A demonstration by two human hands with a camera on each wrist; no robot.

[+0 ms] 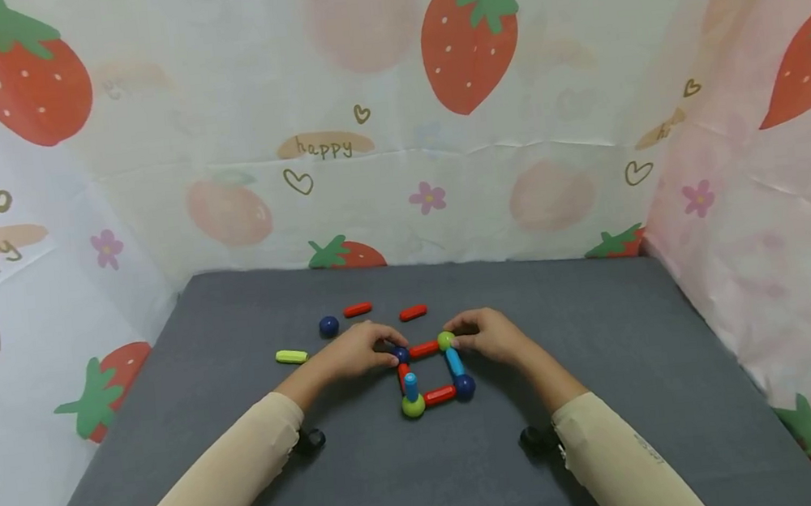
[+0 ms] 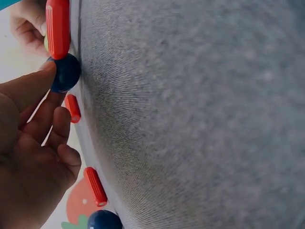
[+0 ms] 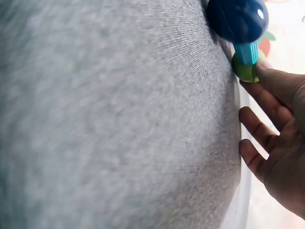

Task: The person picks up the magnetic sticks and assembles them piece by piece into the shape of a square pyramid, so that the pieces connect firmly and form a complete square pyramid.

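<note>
A four-sided frame of balls and rods lies on the grey table. My left hand [image 1: 359, 349] pinches the dark blue ball [image 2: 66, 73] at its far left corner between thumb and finger. At the far right corner, my right hand [image 1: 493, 337] pinches a green ball [image 3: 245, 67]. Red rods [image 1: 425, 350] form the far, left and near sides, and a light blue rod [image 1: 454, 361] forms the right one. Another dark blue ball [image 1: 466, 386] marks the near right corner. From the green ball [image 1: 414, 406] at the near left, a short blue rod [image 1: 411, 386] stands upright.
Beyond the hands lie two loose red rods, one on the left [image 1: 357, 310] and one on the right [image 1: 414, 312]. A loose dark blue ball [image 1: 329, 326] and a yellow-green rod [image 1: 292, 356] lie to the left. Strawberry-printed cloth [image 1: 371, 199] borders the table [image 1: 604, 332] at the back and sides.
</note>
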